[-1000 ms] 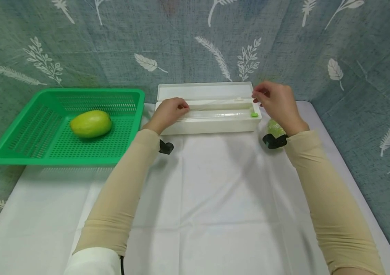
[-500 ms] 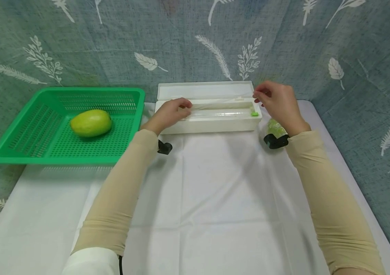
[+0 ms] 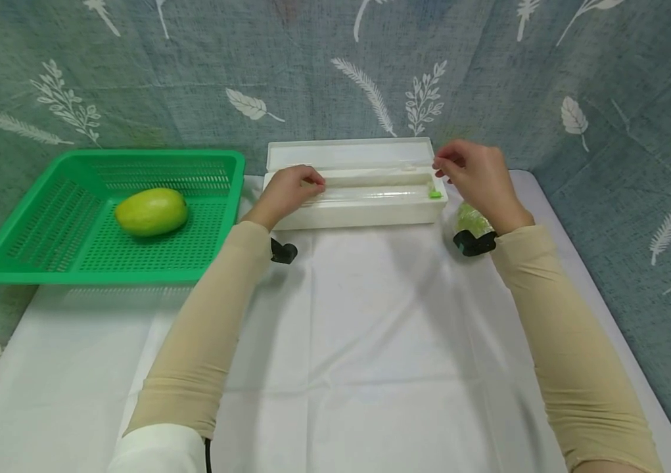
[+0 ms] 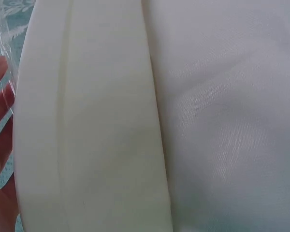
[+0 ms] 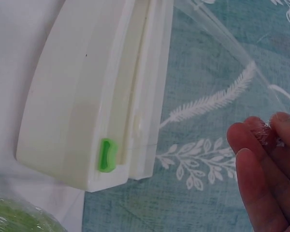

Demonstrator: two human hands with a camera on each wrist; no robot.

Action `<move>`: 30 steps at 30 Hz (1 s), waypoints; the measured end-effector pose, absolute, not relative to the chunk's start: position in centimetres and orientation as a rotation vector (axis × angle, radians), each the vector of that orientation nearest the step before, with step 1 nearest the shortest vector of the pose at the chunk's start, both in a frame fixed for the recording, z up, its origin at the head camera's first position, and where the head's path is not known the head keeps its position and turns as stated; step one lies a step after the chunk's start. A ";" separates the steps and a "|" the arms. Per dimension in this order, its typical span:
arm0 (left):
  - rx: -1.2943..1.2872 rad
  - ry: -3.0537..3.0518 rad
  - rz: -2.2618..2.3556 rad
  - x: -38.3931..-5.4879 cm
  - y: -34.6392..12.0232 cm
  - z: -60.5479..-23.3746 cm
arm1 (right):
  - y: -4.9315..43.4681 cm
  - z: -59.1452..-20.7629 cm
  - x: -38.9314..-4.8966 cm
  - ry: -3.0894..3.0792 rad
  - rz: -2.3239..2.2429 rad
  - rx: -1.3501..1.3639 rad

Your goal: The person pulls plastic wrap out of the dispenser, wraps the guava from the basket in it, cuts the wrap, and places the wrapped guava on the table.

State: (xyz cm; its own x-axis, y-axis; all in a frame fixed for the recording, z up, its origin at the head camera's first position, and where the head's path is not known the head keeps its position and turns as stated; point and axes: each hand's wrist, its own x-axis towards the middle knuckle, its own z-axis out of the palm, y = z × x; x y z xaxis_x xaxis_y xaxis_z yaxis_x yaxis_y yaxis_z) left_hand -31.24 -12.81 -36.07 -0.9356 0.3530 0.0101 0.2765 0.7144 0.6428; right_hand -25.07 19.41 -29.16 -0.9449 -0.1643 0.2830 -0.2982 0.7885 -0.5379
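A white cling film box [image 3: 359, 217] stands at the far side of the table with its lid [image 3: 349, 155] raised. The film roll [image 3: 382, 192] lies inside it. My left hand [image 3: 290, 194], over the box's left part, pinches clear cling film [image 4: 5, 53] between thumb and fingertip. At the box's right end, my right hand [image 3: 477, 177] pinches a crumpled corner of the film. In the right wrist view, the sheet [image 5: 222, 43] stretches from that hand toward the upper left. A green slider [image 5: 107, 155] sits at the box's right end.
A green plastic basket [image 3: 104, 276] on the left holds a yellow-green papaya-like fruit [image 3: 152, 211]. Below my right hand lies a film-wrapped green item [image 3: 472, 220], partly hidden by the wrist camera [image 3: 474, 243]. A patterned curtain [image 3: 311, 72] hangs directly behind the box.
The head view has shifted slightly. Both hands keep almost the same place at the box, and the film strip between them is fainter now than half a second ago.
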 end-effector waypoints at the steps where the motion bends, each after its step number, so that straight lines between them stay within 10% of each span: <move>1: 0.515 2.793 1.045 -31.3 -12.8 -36.1 | 19.4 -29.1 -25.1 -2.757 0.885 0.359; 30: 0.532 2.483 1.190 -30.2 -12.8 -34.3 | 19.5 -27.9 -24.8 -2.618 0.882 0.281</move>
State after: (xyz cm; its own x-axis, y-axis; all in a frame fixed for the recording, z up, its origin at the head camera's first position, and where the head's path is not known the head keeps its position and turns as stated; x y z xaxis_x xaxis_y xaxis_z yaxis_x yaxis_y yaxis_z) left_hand -30.25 -12.84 -34.30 -0.8739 0.4666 -0.1365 0.1859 0.5802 0.7930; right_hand -24.81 19.53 -27.94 -0.9146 -0.0710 0.3982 -0.2975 0.7850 -0.5433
